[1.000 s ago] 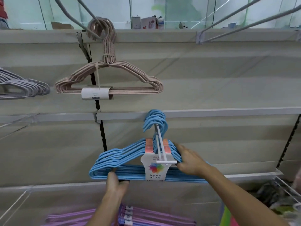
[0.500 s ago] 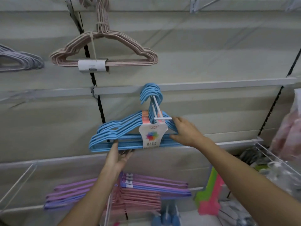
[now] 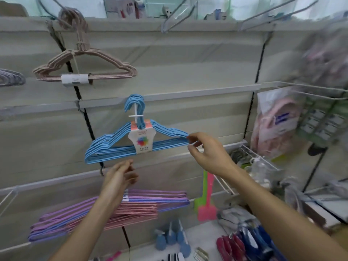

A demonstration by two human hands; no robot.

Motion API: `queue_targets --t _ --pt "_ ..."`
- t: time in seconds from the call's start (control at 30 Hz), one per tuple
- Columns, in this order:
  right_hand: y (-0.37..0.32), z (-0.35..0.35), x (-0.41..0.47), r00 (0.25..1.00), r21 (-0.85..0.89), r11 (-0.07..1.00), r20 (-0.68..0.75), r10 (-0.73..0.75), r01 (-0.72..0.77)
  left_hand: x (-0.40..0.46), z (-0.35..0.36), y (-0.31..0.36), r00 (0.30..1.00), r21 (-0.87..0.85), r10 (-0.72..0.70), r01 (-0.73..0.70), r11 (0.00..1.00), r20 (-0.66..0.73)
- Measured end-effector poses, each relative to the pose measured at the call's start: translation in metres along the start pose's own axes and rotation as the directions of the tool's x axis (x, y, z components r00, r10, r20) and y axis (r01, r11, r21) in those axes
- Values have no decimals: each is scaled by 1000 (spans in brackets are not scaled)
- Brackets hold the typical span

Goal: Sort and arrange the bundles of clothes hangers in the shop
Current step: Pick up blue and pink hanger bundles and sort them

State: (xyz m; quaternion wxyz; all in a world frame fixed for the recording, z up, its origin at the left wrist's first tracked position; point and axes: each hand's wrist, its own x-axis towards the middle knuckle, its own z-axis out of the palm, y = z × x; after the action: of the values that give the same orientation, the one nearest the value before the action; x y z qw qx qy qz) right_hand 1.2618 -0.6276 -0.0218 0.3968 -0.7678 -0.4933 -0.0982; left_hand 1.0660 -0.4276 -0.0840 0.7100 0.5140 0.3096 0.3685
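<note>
- A pale grey slotted wall panel (image 3: 188, 59) with white rails backs a shop display where hanger bundles are partly in place, and every spot below is given from the blue bundle at its middle.
- A purple and pink bundle of wire hangers (image 3: 143, 206) lies tilted on a lower peg beneath the blue bundle and looks not yet squared up.
- A dusty-pink bundle of coated wire hangers (image 3: 84, 72) with a white paper band hangs above and to the left of the blue bundle, apparently already sorted.
- The blue bundle of plastic-coated wire hangers (image 3: 120, 146), wearing a white card label, hangs by its hooks on a white peg (image 3: 136, 115); that step appears done or nearly so.
- The right hand (image 3: 205, 149) is at the blue bundle's right tip, fingers (image 3: 192, 138) loosely curled about the tip; whether they touch it cannot be told.
- The left hand (image 3: 120, 178) hovers just below the blue bundle, fingers relaxed and holding nothing.
</note>
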Motion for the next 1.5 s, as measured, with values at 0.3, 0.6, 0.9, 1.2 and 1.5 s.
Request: queue_targets --t 0.3,0.6,0.9,1.2,1.5 --pt "2 -129 -109 966 17 999 -254 42 -39 -111 121 -18 877 308 104 -273 911 470" --pt "46 -260 -226 890 -128 948 -400 219 -291 -189 258 -76 557 335 -20 -470 816 830" --pt "99 -346 -323 682 -138 794 -610 402 -592 -244 373 -138 198 205 -99 -646 736 975" --pt "144 -386 -352 527 -131 641 -702 478 -756 -244 472 -178 -9 94 -131 -652 753 991" --pt "233 -366 -384 387 -75 483 -709 589 -873 -218 539 -242 -57 70 -131 -606 792 990"
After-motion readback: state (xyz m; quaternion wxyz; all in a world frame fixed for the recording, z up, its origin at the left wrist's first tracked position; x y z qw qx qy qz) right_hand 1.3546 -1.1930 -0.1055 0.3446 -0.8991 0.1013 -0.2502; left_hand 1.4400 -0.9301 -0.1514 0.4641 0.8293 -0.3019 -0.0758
